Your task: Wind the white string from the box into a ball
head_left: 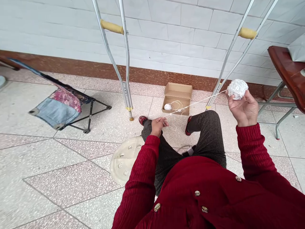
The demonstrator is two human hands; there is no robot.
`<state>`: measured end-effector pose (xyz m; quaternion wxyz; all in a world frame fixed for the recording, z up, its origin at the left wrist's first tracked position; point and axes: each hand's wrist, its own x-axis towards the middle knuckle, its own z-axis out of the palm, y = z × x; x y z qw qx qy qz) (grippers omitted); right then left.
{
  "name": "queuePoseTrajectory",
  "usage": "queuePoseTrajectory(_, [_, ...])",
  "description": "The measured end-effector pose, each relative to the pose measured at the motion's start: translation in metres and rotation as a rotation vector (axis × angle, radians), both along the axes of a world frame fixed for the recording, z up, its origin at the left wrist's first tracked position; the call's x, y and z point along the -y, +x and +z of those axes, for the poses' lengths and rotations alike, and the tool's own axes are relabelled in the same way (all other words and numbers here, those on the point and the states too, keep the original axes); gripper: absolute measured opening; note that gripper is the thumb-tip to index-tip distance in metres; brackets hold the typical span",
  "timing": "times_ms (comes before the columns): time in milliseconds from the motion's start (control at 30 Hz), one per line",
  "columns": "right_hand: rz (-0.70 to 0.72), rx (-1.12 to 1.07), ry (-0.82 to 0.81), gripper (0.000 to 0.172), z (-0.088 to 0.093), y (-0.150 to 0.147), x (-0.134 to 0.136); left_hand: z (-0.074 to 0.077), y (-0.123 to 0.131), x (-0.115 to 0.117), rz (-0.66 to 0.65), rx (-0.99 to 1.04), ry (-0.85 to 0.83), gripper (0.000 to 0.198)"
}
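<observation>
A large ball of white yarn (237,89) rests in my right hand (245,108), raised at the right with the fingers around its underside. From the ball a strand of yarn (197,102) runs taut down and left to my left hand (159,125). The fingers of that hand are pinched together on the strand, over my left knee. Loose loops hang just below it. Beyond my feet an open cardboard box (178,90) sits on the floor. In it lies a smaller ball of white yarn (168,107) with loose, tangled strands beside it.
Two metal crutches with yellow grips, a left one (126,70) and a right one (228,60), lean by the tiled wall. A folding stool (59,108) stands left, a round pale lid-like disc (119,160) lies by my leg, and a brown table (286,68) is at right.
</observation>
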<state>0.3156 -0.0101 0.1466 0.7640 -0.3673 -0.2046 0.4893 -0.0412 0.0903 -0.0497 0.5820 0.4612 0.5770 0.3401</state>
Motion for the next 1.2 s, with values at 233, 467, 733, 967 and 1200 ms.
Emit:
queuePoseTrajectory(233, [-0.048,0.086,0.111,0.039,0.03,0.003,-0.004,-0.007,-0.018,-0.012,0.006,-0.145,0.05,0.028])
queuePoseTrajectory(467, [0.328,0.239,-0.112,0.039,0.006,-0.065,-0.01,0.019,0.015,-0.019,-0.182,-0.255,0.219,0.036])
queuePoseTrajectory(733, [0.582,0.423,-0.169,0.042,0.003,-0.099,-0.029,0.123,0.087,-0.006,-0.473,0.361,0.508,0.05])
queuePoseTrajectory(967, [0.58,0.6,-0.122,0.041,0.001,-0.102,-0.03,0.101,0.084,0.012,-0.499,0.302,0.362,0.038])
queuePoseTrajectory(1200, [0.414,0.677,-0.088,0.047,-0.038,-0.101,-0.048,0.097,0.065,0.058,-0.541,0.091,0.331,0.036])
